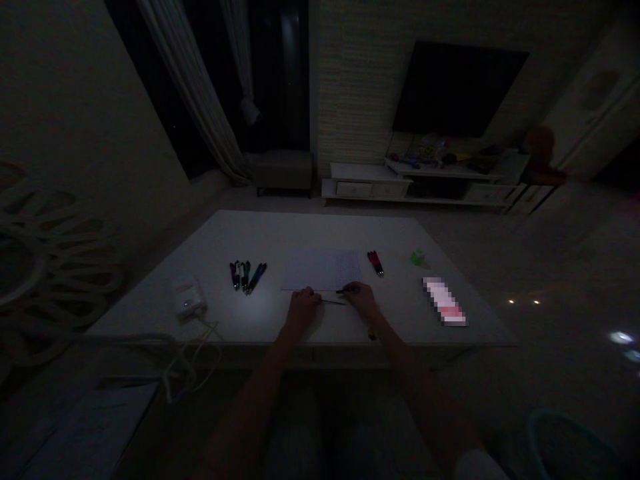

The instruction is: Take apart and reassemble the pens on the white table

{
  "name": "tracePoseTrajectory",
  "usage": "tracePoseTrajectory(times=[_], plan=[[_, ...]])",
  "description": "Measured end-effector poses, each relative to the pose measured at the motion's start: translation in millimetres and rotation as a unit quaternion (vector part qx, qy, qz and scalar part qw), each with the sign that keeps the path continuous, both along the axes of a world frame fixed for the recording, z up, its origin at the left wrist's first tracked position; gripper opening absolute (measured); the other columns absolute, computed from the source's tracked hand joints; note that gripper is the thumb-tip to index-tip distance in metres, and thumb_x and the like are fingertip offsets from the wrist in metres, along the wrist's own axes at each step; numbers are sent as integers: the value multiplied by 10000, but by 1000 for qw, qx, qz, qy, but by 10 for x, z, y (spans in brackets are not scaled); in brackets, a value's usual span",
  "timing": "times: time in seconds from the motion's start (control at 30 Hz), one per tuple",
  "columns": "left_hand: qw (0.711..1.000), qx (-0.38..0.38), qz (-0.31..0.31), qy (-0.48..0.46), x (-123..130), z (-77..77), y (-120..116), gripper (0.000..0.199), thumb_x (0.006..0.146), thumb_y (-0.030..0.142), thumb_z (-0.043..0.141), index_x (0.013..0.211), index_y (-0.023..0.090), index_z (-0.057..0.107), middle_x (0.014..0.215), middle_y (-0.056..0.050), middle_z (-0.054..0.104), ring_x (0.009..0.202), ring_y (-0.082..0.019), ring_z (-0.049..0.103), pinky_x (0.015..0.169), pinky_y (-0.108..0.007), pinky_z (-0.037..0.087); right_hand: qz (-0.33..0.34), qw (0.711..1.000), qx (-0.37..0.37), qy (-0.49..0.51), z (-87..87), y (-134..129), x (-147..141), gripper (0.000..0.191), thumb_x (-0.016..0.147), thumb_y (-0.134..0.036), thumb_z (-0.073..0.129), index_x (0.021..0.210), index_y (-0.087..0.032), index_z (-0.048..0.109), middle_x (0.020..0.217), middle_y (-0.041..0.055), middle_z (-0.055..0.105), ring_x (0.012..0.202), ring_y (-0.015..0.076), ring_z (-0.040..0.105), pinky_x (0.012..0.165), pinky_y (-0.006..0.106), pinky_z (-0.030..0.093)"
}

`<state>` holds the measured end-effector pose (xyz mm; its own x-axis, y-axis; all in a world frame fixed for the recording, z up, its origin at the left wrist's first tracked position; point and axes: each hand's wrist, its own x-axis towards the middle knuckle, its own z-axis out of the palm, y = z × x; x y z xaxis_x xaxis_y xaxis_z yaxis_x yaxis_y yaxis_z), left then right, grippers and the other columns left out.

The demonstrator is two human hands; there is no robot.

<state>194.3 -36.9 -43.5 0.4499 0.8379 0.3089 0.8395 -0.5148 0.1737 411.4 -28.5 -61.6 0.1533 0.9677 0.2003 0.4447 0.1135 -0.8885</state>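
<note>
My left hand (303,308) is closed at the near edge of a sheet of paper (320,268) covered in fine marks. A thin dark rod (333,303) sticks out from its fingertips toward the right; the dim light hides whether it is a pen refill. My right hand (362,300) is closed in a pinch on a short dark pen part (344,291), its tip pointing left over the paper's lower edge. The two hands are a small gap apart. Below my right wrist lies a small dark and yellowish object (372,333), too dim to name.
Several pens (247,276) lie left of the paper, and red-and-black pens (375,263) lie right of it. A green item (417,257), a lit phone (444,302) and a white box with cables (188,297) are also on the white table (250,230).
</note>
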Motion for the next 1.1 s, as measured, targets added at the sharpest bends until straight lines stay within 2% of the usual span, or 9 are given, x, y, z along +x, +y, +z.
tracePoseTrajectory(times=[0.2, 0.3, 0.5, 0.6, 0.73, 0.87, 1.0, 1.1], plan=[[1000, 18, 1, -15, 12, -2, -5, 229, 853, 286, 512, 1058, 243, 603, 957, -56, 579, 877, -176, 532, 788, -327, 351, 17, 1000, 14, -5, -9, 9, -164, 180, 650, -275, 614, 783, -180, 689, 778, 45, 699, 736, 177, 633, 700, 284, 481], [999, 28, -8, -22, 12, -13, -2, 263, 850, 300, 517, 1095, 231, 584, 972, -66, 594, 895, -188, 537, 794, -333, 356, 58, 997, 34, -26, 74, -12, -224, 157, 665, -263, 607, 775, -185, 687, 770, 33, 695, 735, 165, 627, 716, 279, 472], [1000, -4, -11, -21, 2, -63, 16, 205, 845, 261, 508, 1011, 220, 623, 965, -69, 609, 907, -189, 551, 818, -344, 355, 131, 988, 50, -62, 292, 34, -274, 145, 679, -246, 608, 793, -195, 683, 791, 22, 692, 736, 156, 621, 703, 272, 469], [1000, -15, -5, -21, 4, -73, 21, 242, 852, 232, 486, 1060, 220, 609, 983, -70, 605, 918, -184, 551, 818, -333, 356, 97, 992, 43, -68, 270, 61, -172, 133, 676, -251, 613, 774, -196, 684, 780, 25, 695, 740, 164, 625, 720, 284, 473], [999, -35, 7, -14, 10, -44, 20, 314, 857, 210, 468, 1156, 244, 560, 965, -61, 590, 907, -176, 548, 776, -309, 365, -2, 999, 18, -42, 87, 71, -3, 160, 675, -283, 615, 785, -189, 683, 773, 36, 696, 738, 179, 634, 725, 304, 487], [998, -58, 14, -8, 9, -16, 20, 251, 841, 177, 471, 1035, 254, 610, 930, -41, 579, 879, -163, 547, 774, -300, 366, -3, 999, 26, -41, -52, 65, 56, 181, 684, -288, 617, 821, -193, 688, 797, 36, 694, 745, 176, 635, 736, 304, 490], [998, -59, 10, -29, 1, -21, 29, 209, 800, 107, 480, 934, 206, 605, 952, -41, 584, 906, -161, 540, 803, -298, 366, -24, 997, 36, -61, -43, 18, 42, 181, 720, -296, 604, 838, -192, 693, 844, 55, 684, 781, 182, 620, 750, 309, 478], [997, -58, 9, -40, -1, -25, 29, 208, 794, 81, 464, 920, 193, 586, 984, -48, 570, 935, -162, 528, 810, -296, 370, -42, 989, 85, -114, -14, -63, 15, 179, 764, -312, 582, 837, -197, 698, 891, 69, 664, 871, 197, 583, 806, 331, 448]])
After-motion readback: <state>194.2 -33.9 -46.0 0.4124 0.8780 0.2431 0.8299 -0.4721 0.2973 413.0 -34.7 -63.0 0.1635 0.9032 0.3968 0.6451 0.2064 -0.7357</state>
